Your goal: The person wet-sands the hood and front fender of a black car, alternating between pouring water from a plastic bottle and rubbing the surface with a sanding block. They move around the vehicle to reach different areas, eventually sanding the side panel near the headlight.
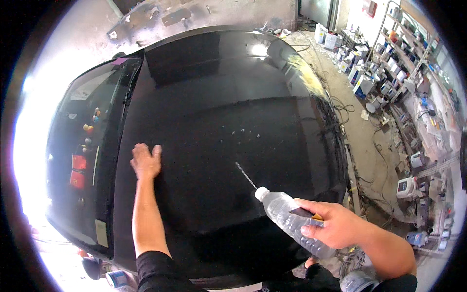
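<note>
A black car hood spreads beneath me. My left hand rests flat on it near the windshield edge, fingers apart and holding nothing. My right hand grips a clear plastic bottle with a white cap, tilted toward the hood, along with a small black-and-yellow item that I cannot make out. A thin stream of liquid comes from the cap, and a few droplets lie on the paint further up. The hood's far right corner has a pale yellowish patch.
The windshield is at the left. Along the right are several cans and containers, a metal shelf, loose hoses on the dusty floor and a white jug. A bucket stands at lower left.
</note>
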`<state>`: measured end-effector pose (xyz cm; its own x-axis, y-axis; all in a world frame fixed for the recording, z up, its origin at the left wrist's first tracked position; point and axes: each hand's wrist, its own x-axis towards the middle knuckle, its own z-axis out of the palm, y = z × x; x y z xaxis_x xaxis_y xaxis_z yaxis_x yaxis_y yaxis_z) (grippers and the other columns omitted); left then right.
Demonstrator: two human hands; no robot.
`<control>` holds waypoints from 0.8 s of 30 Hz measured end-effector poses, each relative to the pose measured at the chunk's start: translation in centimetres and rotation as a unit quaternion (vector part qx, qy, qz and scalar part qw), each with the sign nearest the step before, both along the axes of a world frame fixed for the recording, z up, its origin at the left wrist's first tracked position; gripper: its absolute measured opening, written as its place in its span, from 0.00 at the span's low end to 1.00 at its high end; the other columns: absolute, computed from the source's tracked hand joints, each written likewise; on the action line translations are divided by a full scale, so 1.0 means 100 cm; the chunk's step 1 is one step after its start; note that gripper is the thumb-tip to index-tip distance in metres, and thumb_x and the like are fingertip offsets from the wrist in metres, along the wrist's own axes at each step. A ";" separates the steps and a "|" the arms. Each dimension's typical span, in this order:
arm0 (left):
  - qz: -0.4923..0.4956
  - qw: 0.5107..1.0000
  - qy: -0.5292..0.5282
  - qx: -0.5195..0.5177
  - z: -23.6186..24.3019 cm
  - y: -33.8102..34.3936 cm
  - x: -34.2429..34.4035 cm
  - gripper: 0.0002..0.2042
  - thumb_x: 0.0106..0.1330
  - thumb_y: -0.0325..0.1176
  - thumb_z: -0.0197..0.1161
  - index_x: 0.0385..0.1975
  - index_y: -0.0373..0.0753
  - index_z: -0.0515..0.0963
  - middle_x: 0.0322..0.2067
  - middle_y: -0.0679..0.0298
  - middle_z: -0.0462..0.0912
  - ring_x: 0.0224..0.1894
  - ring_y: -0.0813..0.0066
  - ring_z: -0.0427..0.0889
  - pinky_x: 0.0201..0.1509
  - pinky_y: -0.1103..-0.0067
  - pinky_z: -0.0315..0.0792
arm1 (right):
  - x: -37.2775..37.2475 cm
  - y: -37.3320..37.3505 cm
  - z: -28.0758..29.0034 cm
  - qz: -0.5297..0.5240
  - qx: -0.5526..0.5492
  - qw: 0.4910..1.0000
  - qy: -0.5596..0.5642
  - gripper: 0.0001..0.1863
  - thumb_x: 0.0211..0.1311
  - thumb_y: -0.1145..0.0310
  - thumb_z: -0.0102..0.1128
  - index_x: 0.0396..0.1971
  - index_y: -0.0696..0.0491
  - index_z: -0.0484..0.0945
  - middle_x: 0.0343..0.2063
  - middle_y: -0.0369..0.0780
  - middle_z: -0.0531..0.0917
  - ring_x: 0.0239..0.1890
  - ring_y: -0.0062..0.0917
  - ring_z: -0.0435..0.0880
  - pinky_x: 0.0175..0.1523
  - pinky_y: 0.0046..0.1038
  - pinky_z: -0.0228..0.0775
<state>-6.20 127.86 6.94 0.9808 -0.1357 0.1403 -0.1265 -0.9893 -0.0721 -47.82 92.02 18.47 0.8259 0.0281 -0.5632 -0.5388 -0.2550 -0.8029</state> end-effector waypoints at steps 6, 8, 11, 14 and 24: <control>0.099 0.995 0.031 0.004 -0.007 -0.035 0.027 0.44 0.71 0.66 0.43 0.71 0.28 0.56 0.74 0.45 0.51 0.78 0.50 0.46 0.77 0.54 0.45 | -0.024 -0.002 -0.018 0.025 -0.051 0.998 -0.040 0.32 0.67 0.64 0.62 0.70 0.47 0.64 0.49 0.49 0.82 0.50 0.41 0.83 0.55 0.39 0.76; 0.035 0.996 0.080 0.019 0.005 -0.100 0.006 0.45 0.71 0.66 0.43 0.72 0.27 0.53 0.75 0.43 0.49 0.78 0.49 0.44 0.78 0.57 0.42 | -0.031 -0.005 -0.020 -0.007 -0.021 1.000 -0.019 0.33 0.66 0.60 0.62 0.70 0.46 0.64 0.48 0.51 0.82 0.49 0.45 0.83 0.56 0.42 0.74; -0.053 0.998 0.031 0.013 -0.024 -0.179 -0.025 0.45 0.71 0.64 0.43 0.72 0.26 0.53 0.75 0.43 0.49 0.78 0.48 0.44 0.79 0.59 0.42 | -0.048 -0.009 -0.020 -0.061 0.001 0.998 -0.016 0.34 0.66 0.62 0.64 0.70 0.44 0.63 0.49 0.50 0.83 0.48 0.40 0.85 0.53 0.41 0.76; -0.145 0.988 0.049 0.021 -0.036 -0.265 -0.064 0.45 0.72 0.64 0.40 0.73 0.27 0.50 0.76 0.45 0.45 0.79 0.50 0.40 0.79 0.60 0.38 | -0.066 -0.012 -0.009 -0.163 0.069 0.983 0.054 0.34 0.66 0.68 0.65 0.71 0.40 0.63 0.48 0.45 0.84 0.37 0.27 0.86 0.43 0.33 0.80; -0.448 0.882 0.140 0.041 -0.082 -0.397 -0.230 0.38 0.74 0.60 0.41 0.76 0.40 0.49 0.78 0.61 0.44 0.80 0.59 0.38 0.79 0.55 0.32 | -0.135 -0.023 -0.028 -0.219 -0.024 0.974 -0.055 0.32 0.64 0.68 0.68 0.67 0.49 0.69 0.55 0.43 0.82 0.53 0.23 0.80 0.60 0.27 0.70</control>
